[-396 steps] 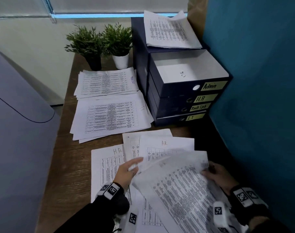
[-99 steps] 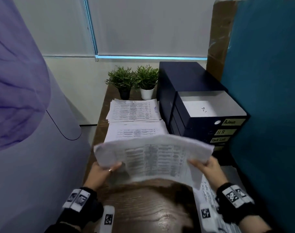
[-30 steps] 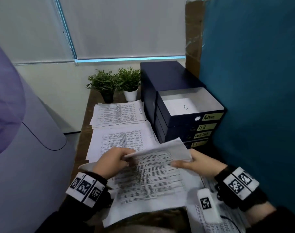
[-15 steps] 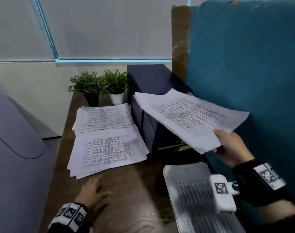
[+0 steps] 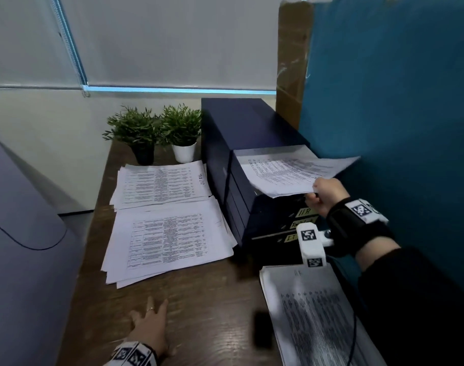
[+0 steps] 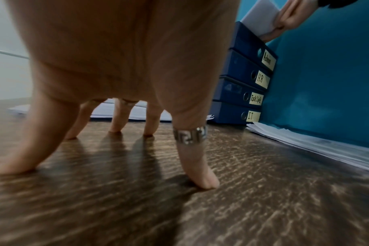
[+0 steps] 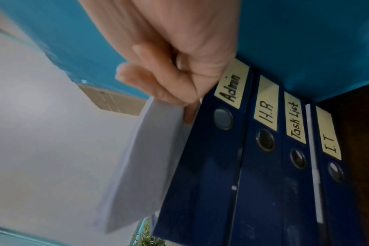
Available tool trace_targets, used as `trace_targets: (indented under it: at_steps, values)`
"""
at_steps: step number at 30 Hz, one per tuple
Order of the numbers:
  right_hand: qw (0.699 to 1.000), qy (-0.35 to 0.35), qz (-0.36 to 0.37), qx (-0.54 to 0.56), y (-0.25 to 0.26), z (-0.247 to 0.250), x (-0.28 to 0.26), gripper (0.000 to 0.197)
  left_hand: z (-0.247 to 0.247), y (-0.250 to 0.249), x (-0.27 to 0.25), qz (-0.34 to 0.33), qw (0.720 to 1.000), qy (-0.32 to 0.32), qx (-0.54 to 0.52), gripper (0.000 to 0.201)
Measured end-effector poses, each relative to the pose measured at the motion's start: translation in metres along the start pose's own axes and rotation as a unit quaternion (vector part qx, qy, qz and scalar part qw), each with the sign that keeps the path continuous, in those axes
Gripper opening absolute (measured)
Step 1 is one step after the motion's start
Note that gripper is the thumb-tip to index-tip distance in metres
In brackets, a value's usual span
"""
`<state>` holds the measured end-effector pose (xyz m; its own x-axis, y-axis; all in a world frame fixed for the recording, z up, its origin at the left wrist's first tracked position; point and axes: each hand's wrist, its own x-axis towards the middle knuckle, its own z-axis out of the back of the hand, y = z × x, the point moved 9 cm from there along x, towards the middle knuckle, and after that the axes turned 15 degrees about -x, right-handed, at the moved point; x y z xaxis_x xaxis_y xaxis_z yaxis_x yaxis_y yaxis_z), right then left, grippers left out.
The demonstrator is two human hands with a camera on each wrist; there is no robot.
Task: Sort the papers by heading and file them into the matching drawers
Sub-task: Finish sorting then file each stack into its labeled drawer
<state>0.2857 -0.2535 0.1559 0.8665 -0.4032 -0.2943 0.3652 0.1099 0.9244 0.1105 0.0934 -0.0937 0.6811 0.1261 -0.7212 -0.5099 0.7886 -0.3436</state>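
Change: half a second earlier you held the sheaf in the air right of centre in the head view; now its far end lay over the open Admin drawer, upper right of centre.
Right hand: you gripped the sheaf's near edge, fingers curled under it and thumb on top, just above the Admin label.
Left hand: you had it spread on the desk at lower left, fingertips down, holding nothing, much as half a second before.
Meaning: the Admin batch looked nearly filed; you had not yet let go, and the near edge overhung the drawer front.
Remaining: one pile lay at lower right and two piles at centre left, apparently awaiting the drawers below.
Plants: two pots stood at the desk's far end.
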Motion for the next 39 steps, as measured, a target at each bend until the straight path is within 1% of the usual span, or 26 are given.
trace_targets:
  at_steps: [2, 6, 9, 13, 16, 18, 19, 21, 22, 23, 25, 27, 29, 32, 35, 39]
  values:
    - [1.0, 0.006, -0.005, -0.013, 0.002, -0.013, 0.011, 0.031, 0.0, 0.001, 0.001, 0.0, 1.0, 0.001, -0.003, 0.102]
    - [0.999, 0.025, -0.002, -0.027, 0.007, -0.031, 0.029, 0.019, 0.001, 0.003, 0.006, -0.007, 1.0, -0.012, -0.011, 0.103]
    - [0.997, 0.062, -0.006, -0.042, 0.007, -0.041, 0.033, 0.022, 0.002, 0.003, 0.007, -0.005, 1.0, -0.015, -0.009, 0.104]
    - [0.993, 0.106, -0.002, -0.043, 0.007, -0.047, 0.031, 0.021, 0.004, 0.002, 0.005, -0.003, 1.0, -0.014, -0.004, 0.105]
    - [0.993, 0.108, 0.035, -0.032, 0.004, -0.041, 0.031, 0.005, 0.005, 0.002, 0.003, -0.004, 1.0, -0.023, -0.001, 0.104]
    - [0.994, 0.081, 0.07, -0.016, 0.002, -0.032, 0.031, 0.015, 0.004, 0.001, 0.002, -0.007, 1.0, -0.03, 0.003, 0.104]
    - [0.995, 0.053, 0.086, -0.008, 0.001, -0.025, 0.03, 0.022, 0.004, 0.001, 0.001, -0.009, 0.999, -0.033, 0.005, 0.104]
    - [0.994, -0.012, 0.105, -0.007, -0.006, -0.009, 0.024, 0.043, 0.004, 0.001, 0.0, -0.011, 0.999, -0.038, 0.01, 0.104]
    - [0.993, -0.029, 0.111, -0.014, -0.012, -0.003, 0.019, 0.05, 0.004, 0.0, -0.001, -0.012, 0.999, -0.04, 0.011, 0.103]
    - [0.993, -0.032, 0.115, -0.025, -0.019, -0.002, 0.015, 0.052, 0.005, 0.0, -0.002, -0.013, 0.999, -0.043, 0.01, 0.103]
    - [0.992, -0.014, 0.119, -0.047, -0.035, -0.007, 0.009, 0.054, 0.005, 0.0, -0.003, -0.016, 0.999, -0.045, 0.007, 0.103]
    - [0.989, 0.011, 0.132, -0.068, -0.045, -0.014, 0.003, 0.062, 0.005, 0.0, -0.004, -0.019, 0.999, -0.045, 0.008, 0.103]
    - [0.986, 0.037, 0.15, -0.056, -0.048, -0.021, -0.003, 0.068, 0.005, -0.001, -0.005, -0.02, 0.999, -0.047, 0.007, 0.102]
    - [0.984, 0.067, 0.158, -0.041, -0.053, -0.027, -0.007, 0.071, 0.006, -0.003, -0.007, -0.021, 0.998, -0.05, 0.007, 0.102]
    - [0.976, 0.087, 0.178, -0.089, -0.055, -0.029, -0.007, 0.072, 0.006, -0.003, -0.007, -0.013, 0.999, -0.046, 0.008, 0.104]
    - [0.959, 0.103, 0.202, -0.171, -0.054, -0.024, 0.007, 0.072, 0.007, -0.003, -0.005, -0.008, 0.999, -0.049, 0.02, 0.104]
